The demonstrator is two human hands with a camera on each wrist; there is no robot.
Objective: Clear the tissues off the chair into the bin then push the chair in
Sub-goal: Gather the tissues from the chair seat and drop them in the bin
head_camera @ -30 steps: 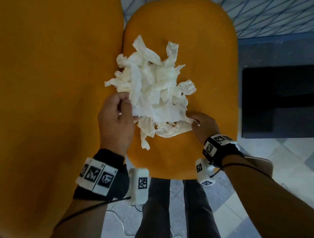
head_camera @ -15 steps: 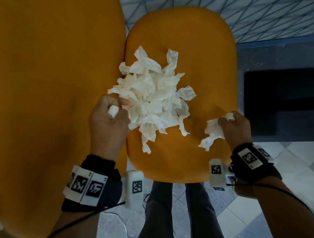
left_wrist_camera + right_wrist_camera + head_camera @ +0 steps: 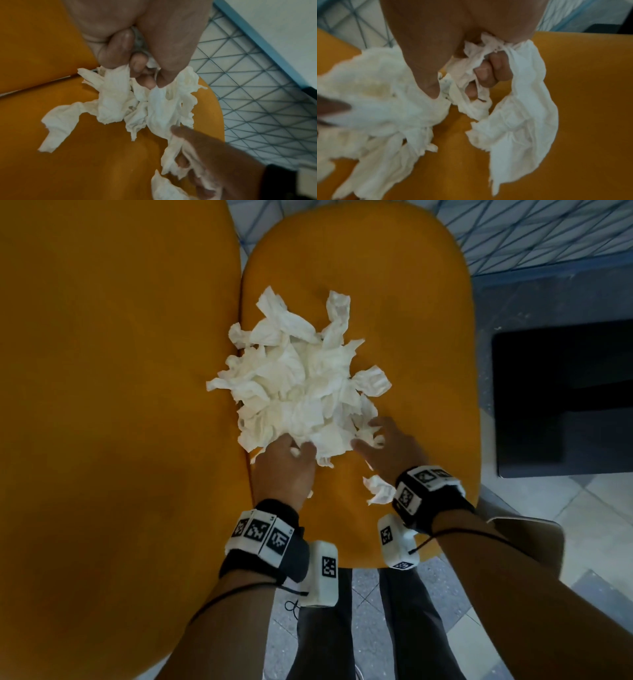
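Head view first: left hand point(image 3: 284, 463) down at the near edge of the pile of tissues point(image 3: 301, 385), fingers curled into the white paper. Left wrist view, same left hand point(image 3: 137, 40) up close, fingertips and thumb bunched together, pinching crumpled tissues point(image 3: 120, 102) that trail down onto the orange seat. Right hand point(image 3: 390, 446) just beside, at the pile's near right corner, thumb reaching toward the left hand, fingers buried in the paper. Right wrist view, blurred but clear enough: right hand point(image 3: 471, 47) gripping a twisted wad, fingers point(image 3: 489, 73) curled round the tissues point(image 3: 513, 121), long strips hanging from the grip and touching the seat. Both hands closed on paper, close together, not touching in the head view. One small loose scrap point(image 3: 378, 491) lying apart on the seat near the right wrist. Bulk of the pile sitting mid-seat on the orange chair point(image 3: 411, 302), left fringe spilling over the seam onto the second orange cushion point(image 3: 102, 405) alongside. Marker-tagged wristbands on both wrists. Beyond the chair, a blue wire grid point(image 3: 548, 234); to the right, a dark boxy shape point(image 3: 565, 405) on the tiled floor point(image 3: 599, 525), too dim to identify. Legs in dark trousers point(image 3: 411, 628) below the seat edge.
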